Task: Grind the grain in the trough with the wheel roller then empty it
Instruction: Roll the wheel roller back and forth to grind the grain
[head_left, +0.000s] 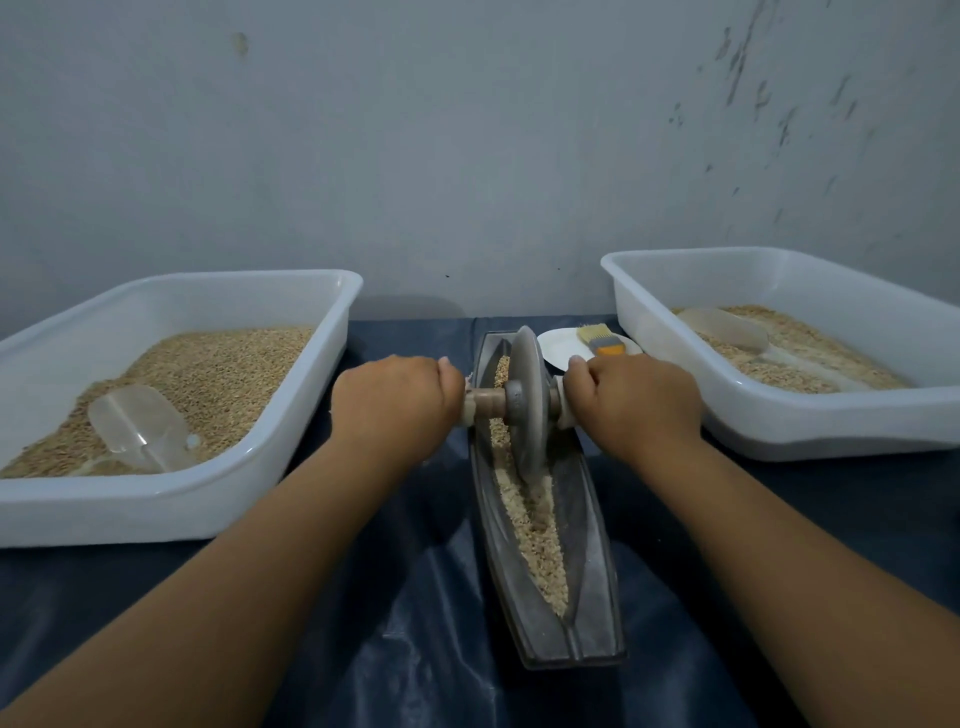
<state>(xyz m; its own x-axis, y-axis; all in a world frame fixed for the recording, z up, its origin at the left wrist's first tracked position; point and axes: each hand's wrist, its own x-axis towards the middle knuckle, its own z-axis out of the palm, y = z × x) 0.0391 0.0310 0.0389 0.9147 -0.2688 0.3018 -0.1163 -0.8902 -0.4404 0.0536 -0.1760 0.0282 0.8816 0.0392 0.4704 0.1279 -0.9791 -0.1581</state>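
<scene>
Your forearms reached forward; your left hand (397, 400) and right hand (631, 402) each curled around the wheel roller (527, 400) handles above the trough (550, 519).

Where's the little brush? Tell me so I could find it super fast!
Start at the long grey trough in the middle of the dark table, and go to its far end by the wall. Just right of that end sits a small white plate, and the brush lies on it. It is the only thing with pale bristles and an orange handle; the scoops in the tubs are clear plastic.
</scene>
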